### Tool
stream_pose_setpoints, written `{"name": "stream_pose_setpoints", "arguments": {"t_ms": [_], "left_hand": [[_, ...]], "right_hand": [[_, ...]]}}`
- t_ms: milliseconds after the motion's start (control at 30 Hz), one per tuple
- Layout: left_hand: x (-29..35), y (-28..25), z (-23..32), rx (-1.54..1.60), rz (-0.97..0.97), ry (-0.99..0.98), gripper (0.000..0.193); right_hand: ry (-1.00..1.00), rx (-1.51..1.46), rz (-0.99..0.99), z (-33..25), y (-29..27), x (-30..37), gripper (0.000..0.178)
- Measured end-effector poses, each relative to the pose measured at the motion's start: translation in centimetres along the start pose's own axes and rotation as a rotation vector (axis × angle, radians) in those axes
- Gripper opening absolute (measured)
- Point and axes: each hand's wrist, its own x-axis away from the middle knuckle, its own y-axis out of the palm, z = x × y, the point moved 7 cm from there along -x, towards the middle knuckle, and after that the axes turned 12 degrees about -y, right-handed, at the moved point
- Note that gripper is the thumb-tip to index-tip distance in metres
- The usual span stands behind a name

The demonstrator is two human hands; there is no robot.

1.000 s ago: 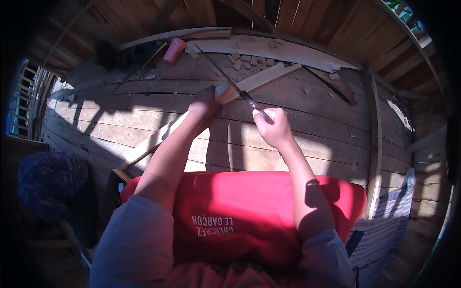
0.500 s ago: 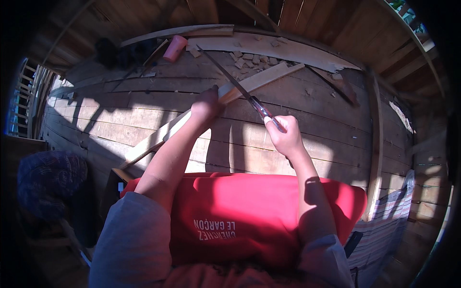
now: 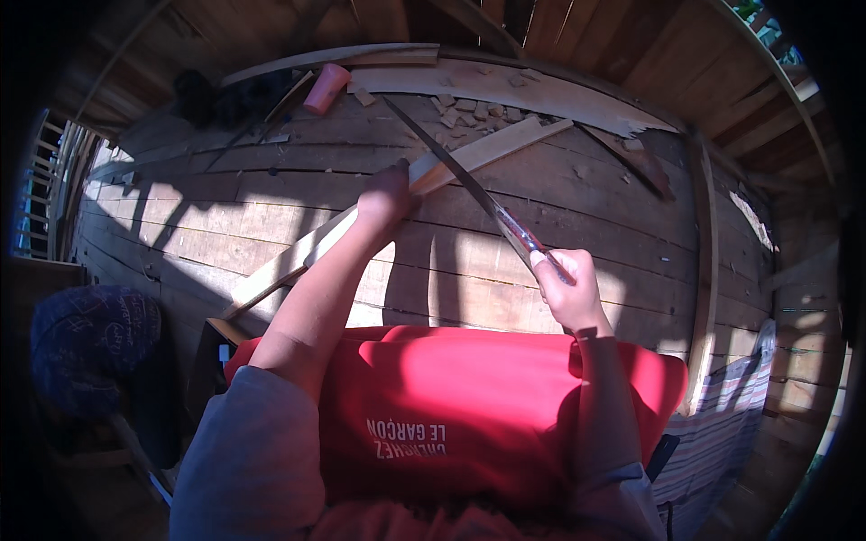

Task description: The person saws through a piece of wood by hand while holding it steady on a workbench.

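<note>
A long pale wooden plank (image 3: pixel 492 151) runs slantwise across the floor, from near left to far right. My left hand (image 3: pixel 383 196) is closed around it near its middle, fingers partly hidden in shadow. In my right hand (image 3: pixel 571 287) is the handle of a hand saw (image 3: pixel 463 178), gripped at the near right. Its narrow blade crosses over the plank just right of my left hand, the tip pointing to the far left. Beyond the plank lie several small wood offcuts (image 3: pixel 469 110) in a loose heap.
Past the blade tip a pink cup (image 3: pixel 327 88) lies on its side. Boards (image 3: pixel 505 83) rest along the far wall, and a dark strip (image 3: pixel 631 162) lies at the right. A wooden beam (image 3: pixel 706 270) edges the right side. A dark blue patterned cloth item (image 3: pixel 95 347) is at the left.
My right hand has drawn the saw back toward me and to the right, so its tip sits nearer. My left hand and the plank have stayed nearly in place.
</note>
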Motion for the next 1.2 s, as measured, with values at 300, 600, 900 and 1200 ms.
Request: {"name": "stream_pose_setpoints", "arguments": {"t_ms": [300,600,900,1200], "left_hand": [[0.0,-0.1,1.8,0.033,-0.064,-0.003,0.062],[0.6,0.0,2.4,0.064,-0.013,0.012,0.059],[0.0,0.7,0.1,0.015,-0.022,-0.002,0.07],[-0.8,-0.4,-0.3,-0.004,-0.02,-0.022,0.063]], "right_hand": [[-0.031,0.016,0.049,1.4,2.2,-3.9,0.043],[-0.11,0.085,0.064,0.7,2.8,-5.3,0.045],[0.007,-0.028,-0.015,-0.3,-0.3,-0.5,0.046],[0.154,-0.038,-0.06,-0.5,-2.3,0.9,0.042]]}}
